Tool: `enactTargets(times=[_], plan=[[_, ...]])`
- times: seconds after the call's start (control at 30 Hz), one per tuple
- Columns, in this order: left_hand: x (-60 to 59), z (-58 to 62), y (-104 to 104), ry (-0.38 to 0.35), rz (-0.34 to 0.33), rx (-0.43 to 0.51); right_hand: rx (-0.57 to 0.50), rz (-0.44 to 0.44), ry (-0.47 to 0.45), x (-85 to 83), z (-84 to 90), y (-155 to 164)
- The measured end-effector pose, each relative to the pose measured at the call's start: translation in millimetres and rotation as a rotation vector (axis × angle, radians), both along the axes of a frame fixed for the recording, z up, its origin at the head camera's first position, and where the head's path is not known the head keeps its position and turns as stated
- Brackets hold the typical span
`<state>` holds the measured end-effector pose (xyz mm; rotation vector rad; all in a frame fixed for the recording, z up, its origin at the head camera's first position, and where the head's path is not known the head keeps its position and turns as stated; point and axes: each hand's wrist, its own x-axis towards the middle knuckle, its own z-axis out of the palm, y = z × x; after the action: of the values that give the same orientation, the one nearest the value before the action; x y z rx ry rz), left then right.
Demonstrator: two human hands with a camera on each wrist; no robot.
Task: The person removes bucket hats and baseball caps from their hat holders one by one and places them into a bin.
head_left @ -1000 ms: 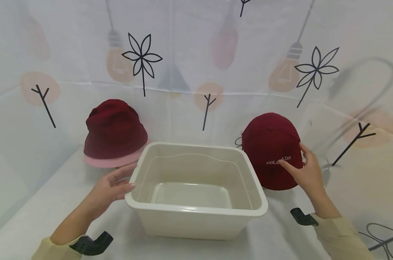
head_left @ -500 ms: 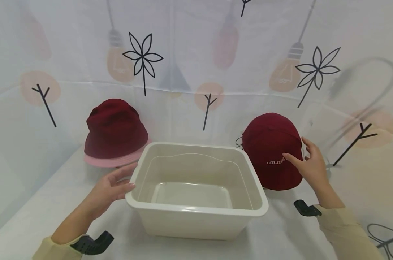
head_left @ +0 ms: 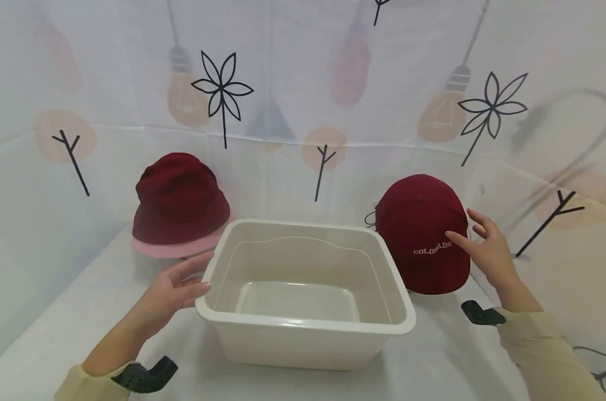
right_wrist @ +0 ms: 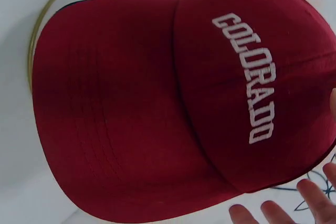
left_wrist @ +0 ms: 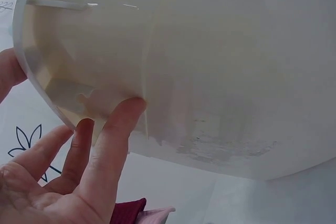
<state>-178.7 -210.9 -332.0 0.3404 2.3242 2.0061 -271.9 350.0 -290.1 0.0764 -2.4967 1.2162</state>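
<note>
A cream plastic tub (head_left: 303, 348) stands in the middle of the table in the head view. My left hand (head_left: 170, 292) grips its left side, thumb at the rim; in the left wrist view, fingers (left_wrist: 113, 145) press the outer wall below the lip. A dark red baseball cap (head_left: 423, 223), lettered COLORADO, sits upright to the right behind the tub. Beside it my right hand (head_left: 493, 250) holds nothing, fingers spread and thumb in front of the cap. In the right wrist view, several fingertips (right_wrist: 315, 198) show near the cap (right_wrist: 121, 108), apparently apart from it.
A dark red bucket hat (head_left: 180, 200) with a pink brim is behind the tub at the left. Under the cap's brim a gold wire stand (right_wrist: 39, 30) peeks out. A patterned white cloth (head_left: 283, 184) hangs behind the white-covered table.
My right hand has drawn back to the right, away from the cap, showing more of its lettering. The cap, the tub and my left hand have kept their places.
</note>
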Motion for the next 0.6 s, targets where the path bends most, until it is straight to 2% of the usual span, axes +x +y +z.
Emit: enactTargets(times=[0.43,0.6], plan=[[-0.8,0.7,-1,0.003,-0.011,0.017,0.021,0.045,-0.016,-9.9,0.6,10],[0.6,1.5,-2,-0.005,-0.008,0.02,-0.06,0.098,0.029,-11.8,-0.6,13]])
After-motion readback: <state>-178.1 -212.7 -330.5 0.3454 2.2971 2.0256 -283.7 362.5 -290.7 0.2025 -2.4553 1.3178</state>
